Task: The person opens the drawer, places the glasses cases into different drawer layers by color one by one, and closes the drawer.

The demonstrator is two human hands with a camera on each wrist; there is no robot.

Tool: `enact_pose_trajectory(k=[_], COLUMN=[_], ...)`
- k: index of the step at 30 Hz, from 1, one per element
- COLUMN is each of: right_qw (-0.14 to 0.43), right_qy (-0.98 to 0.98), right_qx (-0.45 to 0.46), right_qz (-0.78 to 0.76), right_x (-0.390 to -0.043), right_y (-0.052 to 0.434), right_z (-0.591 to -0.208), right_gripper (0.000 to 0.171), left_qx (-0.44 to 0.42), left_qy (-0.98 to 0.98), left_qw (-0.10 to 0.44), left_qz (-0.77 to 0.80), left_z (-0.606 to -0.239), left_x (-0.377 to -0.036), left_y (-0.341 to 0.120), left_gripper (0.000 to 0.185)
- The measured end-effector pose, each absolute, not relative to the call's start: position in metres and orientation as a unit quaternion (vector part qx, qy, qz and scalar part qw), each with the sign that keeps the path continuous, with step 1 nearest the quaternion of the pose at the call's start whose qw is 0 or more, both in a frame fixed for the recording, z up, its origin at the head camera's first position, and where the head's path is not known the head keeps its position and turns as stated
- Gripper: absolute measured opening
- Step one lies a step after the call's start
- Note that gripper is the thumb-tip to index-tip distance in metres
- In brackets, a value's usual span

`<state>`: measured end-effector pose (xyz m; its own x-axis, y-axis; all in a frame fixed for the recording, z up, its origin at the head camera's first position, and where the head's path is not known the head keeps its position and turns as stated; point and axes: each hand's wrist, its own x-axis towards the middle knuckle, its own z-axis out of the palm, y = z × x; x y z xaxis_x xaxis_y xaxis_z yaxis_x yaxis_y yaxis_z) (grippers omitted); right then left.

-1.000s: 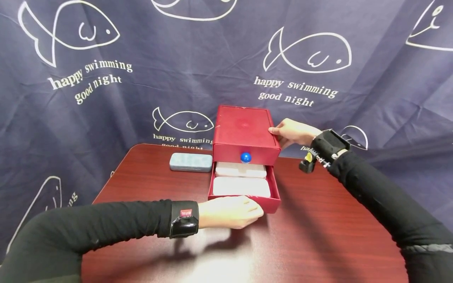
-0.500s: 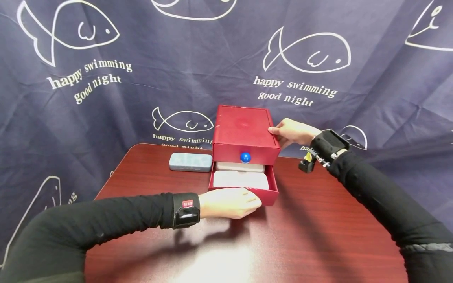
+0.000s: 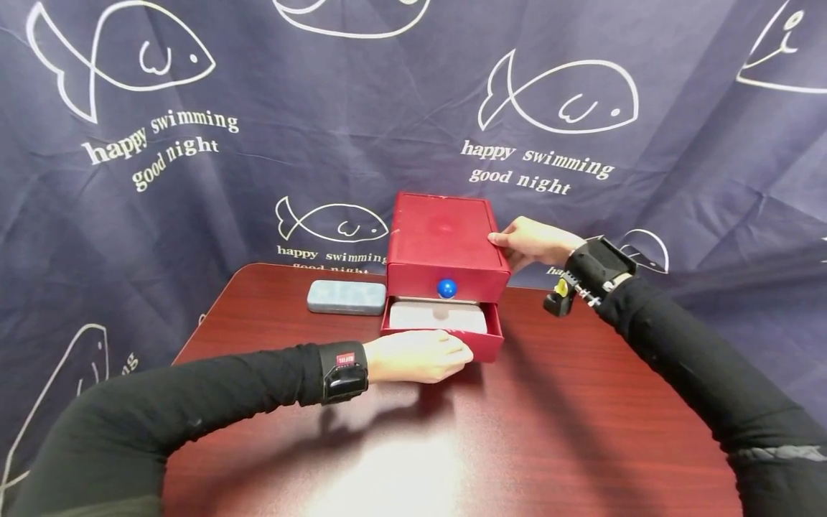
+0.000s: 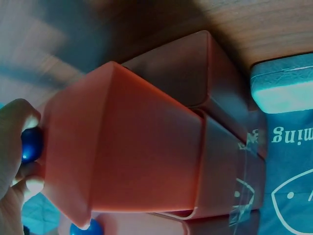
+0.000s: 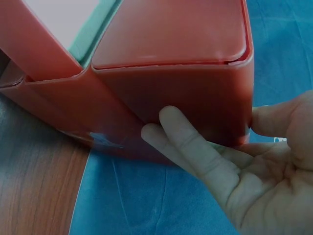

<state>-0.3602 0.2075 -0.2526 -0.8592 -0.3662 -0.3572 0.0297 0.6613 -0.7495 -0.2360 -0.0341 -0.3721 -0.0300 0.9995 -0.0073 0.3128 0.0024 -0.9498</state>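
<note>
A small red drawer cabinet (image 3: 446,226) stands on the table near the curtain. Its lower drawer (image 3: 489,347) is pulled partly out, and a white rounded case (image 3: 436,317) lies inside. My left hand (image 3: 418,357) is at the drawer front; the left wrist view shows its thumb and fingers pinching the blue knob (image 4: 32,145). At the cabinet's right side is my right hand (image 3: 538,241), thumb on the top edge. In the right wrist view its extended fingers (image 5: 188,142) press the red side wall. The upper drawer's blue knob (image 3: 446,289) is untouched.
A blue-grey rounded case (image 3: 346,297) lies just left of the cabinet. The reddish-brown wooden table (image 3: 581,402) extends toward me. Behind it hangs a dark blue curtain (image 3: 258,143) with white fish prints.
My left hand has moved away from me, and the lower drawer has slid further into the cabinet, so less of its contents shows. My right hand has stayed in place.
</note>
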Motion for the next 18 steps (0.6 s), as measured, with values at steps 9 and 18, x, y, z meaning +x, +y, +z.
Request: enact_pose_trajectory(k=[9, 18], right_qw=[0.246, 0.247], right_qy=[0.877, 0.877], right_qx=[-0.1, -0.104], right_qz=[-0.4, -0.398], right_x=[-0.362, -0.361], right_y=[0.208, 0.21], right_z=[-0.254, -0.255], right_gripper=[0.044, 0.044], left_qx=[-0.555, -0.549], left_qy=[-0.594, -0.596], left_qw=[0.416, 0.417], left_qz=[0.407, 0.412], left_z=[-0.377, -0.379], left_x=[-0.247, -0.258], left_y=[-0.035, -0.035], left_gripper=[0.021, 0.02])
